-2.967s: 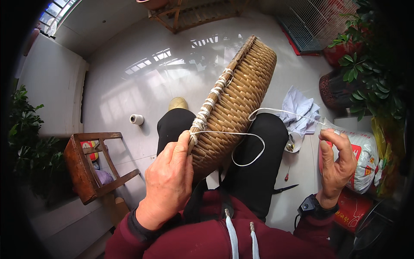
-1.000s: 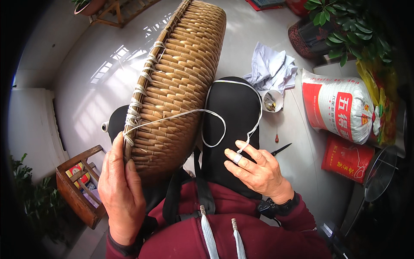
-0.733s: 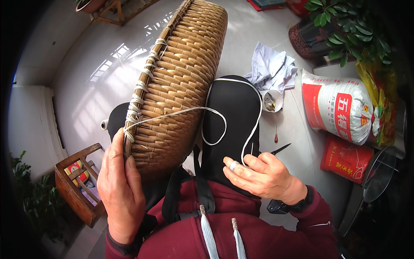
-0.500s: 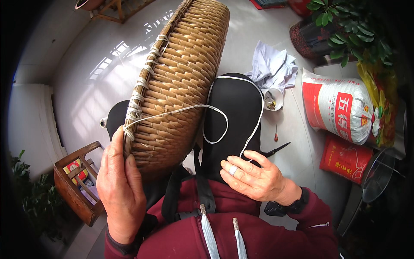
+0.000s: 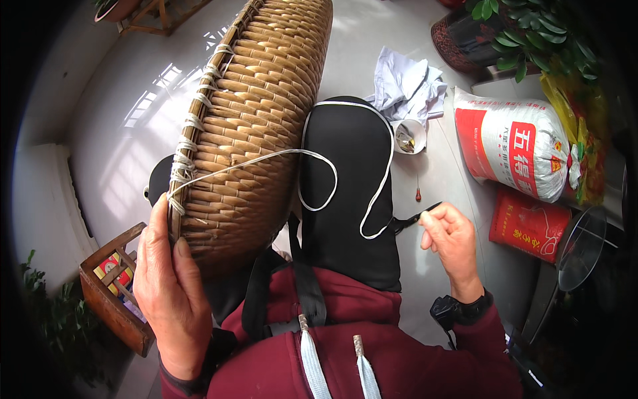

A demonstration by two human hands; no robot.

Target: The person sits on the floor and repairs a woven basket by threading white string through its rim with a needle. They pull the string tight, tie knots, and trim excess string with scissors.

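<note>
Near edge: red zip jacket (image 5: 372, 359) w/ two grey drawstrings, dark strap across chest. Left hand (image 5: 171, 292) lies flat & fairly wide vs the near rim of the woven basket (image 5: 256, 126), thumb pressed on the weave, fingers hooked along the rim where the white cord (image 5: 319, 183) starts. Right hand (image 5: 452, 236), watch at wrist, is narrowed to a pinch on something thin & dark at the cord's free end; can't tell if it's a needle or a tool.

Basket stands on edge on the lap, leaning vs the black-clad knee (image 5: 349, 173), rim to the left. Prob. light but bulky, stiff, rough ribbed cane, won't slip; best grip is the rim, as the wall could flex or crack if squeezed. Cord is soft, smooth, limp, loops loose over the knee; handle by its end.

Left, near: small wooden stool (image 5: 109, 292). Right: printed white sack (image 5: 508, 143), red bag (image 5: 528, 226) below it. Farther: small cup (image 5: 405, 136), crumpled pale cloth (image 5: 405, 86), potted plant (image 5: 505, 30) on glossy pale floor tiles (image 5: 126, 113).
</note>
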